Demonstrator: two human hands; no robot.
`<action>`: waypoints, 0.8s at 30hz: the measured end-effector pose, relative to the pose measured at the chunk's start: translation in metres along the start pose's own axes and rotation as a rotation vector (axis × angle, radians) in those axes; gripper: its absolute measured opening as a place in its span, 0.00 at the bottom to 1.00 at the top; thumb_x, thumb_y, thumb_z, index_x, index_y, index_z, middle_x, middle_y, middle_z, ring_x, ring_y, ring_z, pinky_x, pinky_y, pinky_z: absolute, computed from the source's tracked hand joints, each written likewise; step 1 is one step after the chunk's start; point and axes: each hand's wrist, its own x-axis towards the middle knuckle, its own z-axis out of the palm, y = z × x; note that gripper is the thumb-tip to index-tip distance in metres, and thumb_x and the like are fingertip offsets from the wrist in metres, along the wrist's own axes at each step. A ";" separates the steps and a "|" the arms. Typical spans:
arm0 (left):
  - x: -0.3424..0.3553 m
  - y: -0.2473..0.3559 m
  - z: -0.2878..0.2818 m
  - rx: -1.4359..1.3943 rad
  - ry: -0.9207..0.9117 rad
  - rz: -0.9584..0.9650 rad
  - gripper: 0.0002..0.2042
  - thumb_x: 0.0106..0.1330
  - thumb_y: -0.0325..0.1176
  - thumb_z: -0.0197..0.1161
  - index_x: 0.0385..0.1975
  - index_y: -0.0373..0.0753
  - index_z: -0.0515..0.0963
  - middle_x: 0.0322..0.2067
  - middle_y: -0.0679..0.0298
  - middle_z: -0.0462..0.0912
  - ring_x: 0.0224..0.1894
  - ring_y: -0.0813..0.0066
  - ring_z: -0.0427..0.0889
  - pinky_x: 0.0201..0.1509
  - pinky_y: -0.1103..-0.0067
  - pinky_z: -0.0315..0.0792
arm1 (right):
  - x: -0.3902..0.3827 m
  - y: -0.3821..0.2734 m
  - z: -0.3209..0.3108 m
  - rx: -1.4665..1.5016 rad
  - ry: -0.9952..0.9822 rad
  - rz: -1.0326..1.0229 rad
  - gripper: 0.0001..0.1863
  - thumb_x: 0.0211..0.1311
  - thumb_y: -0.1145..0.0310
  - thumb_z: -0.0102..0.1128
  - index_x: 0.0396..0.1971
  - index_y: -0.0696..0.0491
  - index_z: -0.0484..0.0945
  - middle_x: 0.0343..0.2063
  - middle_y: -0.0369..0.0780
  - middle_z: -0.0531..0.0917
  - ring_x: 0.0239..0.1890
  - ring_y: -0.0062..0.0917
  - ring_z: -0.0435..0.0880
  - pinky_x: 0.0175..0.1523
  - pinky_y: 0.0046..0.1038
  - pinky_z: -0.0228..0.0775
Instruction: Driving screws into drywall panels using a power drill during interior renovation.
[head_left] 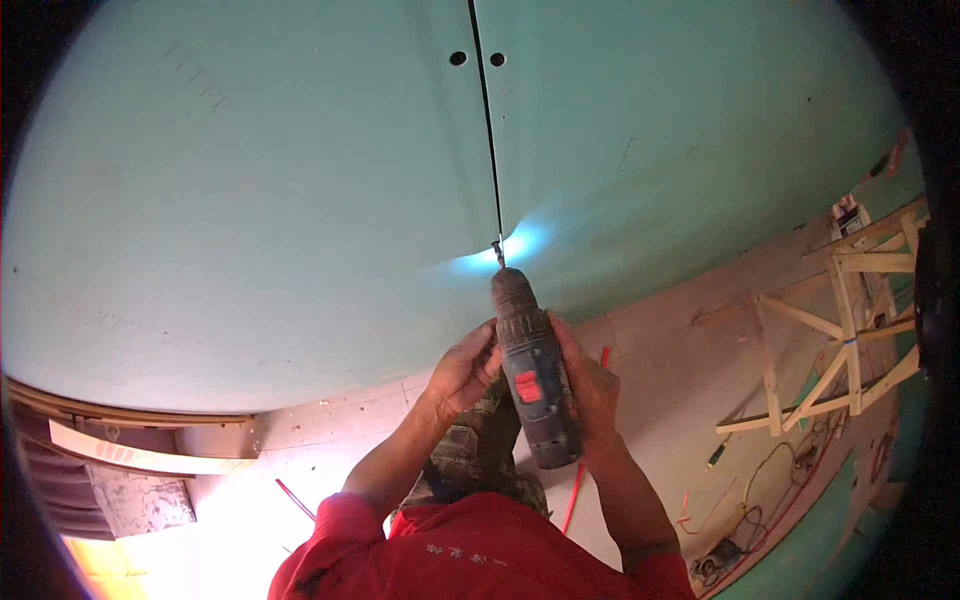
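Observation:
My right hand (592, 390) is wrapped round a dark cordless drill (540, 405) with a red switch on its body. The drill's nose points up at a large pale green board (270, 200), and its bit (500, 258) is at the dark seam (489, 130) running down the board. A small dark piece, perhaps a screw, is at the tip; I cannot tell for sure. Bright light falls on the board around it. My left hand (465, 368) is at the drill's left side, fingers curled and fingertips against or just behind it; anything held there is hidden.
Two dark round holes (458, 59) flank the seam higher up. At the right stands a wooden frame (850, 330) of light battens, with cables (755, 525) on the floor below it. Red tubing (575, 490) lies beneath me. Timber strips (140, 455) are at lower left.

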 end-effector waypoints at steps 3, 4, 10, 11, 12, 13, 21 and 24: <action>-0.004 -0.003 0.005 0.025 -0.066 0.038 0.18 0.71 0.29 0.48 0.58 0.28 0.64 0.51 0.55 0.75 0.51 0.73 0.77 0.55 0.84 0.75 | 0.003 0.002 -0.003 -0.075 0.065 -0.129 0.38 0.51 0.69 0.62 0.65 0.46 0.59 0.39 0.44 0.83 0.31 0.36 0.84 0.35 0.34 0.76; -0.012 -0.003 0.029 0.033 -0.020 0.050 0.18 0.71 0.30 0.48 0.57 0.28 0.64 0.50 0.54 0.75 0.50 0.74 0.78 0.53 0.84 0.76 | 0.000 0.007 -0.002 -0.033 0.050 -0.075 0.38 0.51 0.69 0.62 0.65 0.46 0.59 0.38 0.43 0.83 0.31 0.36 0.84 0.35 0.32 0.76; -0.033 0.007 0.062 0.148 -0.070 0.140 0.16 0.72 0.32 0.47 0.55 0.28 0.64 0.50 0.53 0.75 0.46 0.73 0.80 0.51 0.82 0.77 | -0.026 0.021 0.006 0.234 0.012 0.174 0.32 0.59 0.75 0.56 0.65 0.48 0.61 0.37 0.38 0.81 0.33 0.21 0.81 0.36 0.23 0.75; -0.034 0.008 0.066 0.155 -0.056 0.175 0.16 0.72 0.32 0.47 0.54 0.29 0.64 0.50 0.53 0.75 0.45 0.72 0.80 0.50 0.83 0.77 | -0.032 0.025 0.007 0.464 -0.028 0.395 0.29 0.62 0.74 0.55 0.64 0.49 0.61 0.39 0.38 0.80 0.34 0.22 0.81 0.37 0.23 0.75; -0.034 0.010 0.072 0.149 -0.058 0.179 0.16 0.72 0.32 0.47 0.54 0.29 0.64 0.50 0.53 0.75 0.45 0.72 0.80 0.50 0.83 0.77 | -0.038 0.024 0.005 0.460 -0.032 0.393 0.29 0.62 0.74 0.55 0.64 0.49 0.61 0.39 0.38 0.80 0.34 0.22 0.81 0.37 0.23 0.75; -0.032 0.012 0.081 0.192 -0.031 0.196 0.15 0.72 0.33 0.48 0.53 0.31 0.66 0.48 0.56 0.77 0.42 0.74 0.80 0.46 0.84 0.77 | -0.042 0.021 0.001 0.982 -0.024 0.434 0.29 0.64 0.71 0.52 0.65 0.48 0.59 0.43 0.39 0.79 0.37 0.25 0.81 0.40 0.25 0.76; -0.023 0.014 0.109 0.277 -0.096 0.235 0.14 0.71 0.42 0.52 0.45 0.39 0.73 0.26 0.70 0.76 0.24 0.82 0.72 0.23 0.86 0.63 | -0.062 0.007 -0.016 0.634 -0.012 0.169 0.24 0.70 0.65 0.42 0.64 0.50 0.59 0.49 0.43 0.74 0.42 0.26 0.78 0.43 0.28 0.76; -0.020 0.013 0.111 0.400 -0.082 0.355 0.13 0.70 0.43 0.53 0.42 0.39 0.73 0.25 0.70 0.74 0.24 0.82 0.71 0.23 0.86 0.63 | -0.066 0.006 -0.024 0.624 -0.096 0.339 0.22 0.70 0.66 0.42 0.63 0.50 0.61 0.49 0.42 0.74 0.44 0.25 0.77 0.46 0.28 0.75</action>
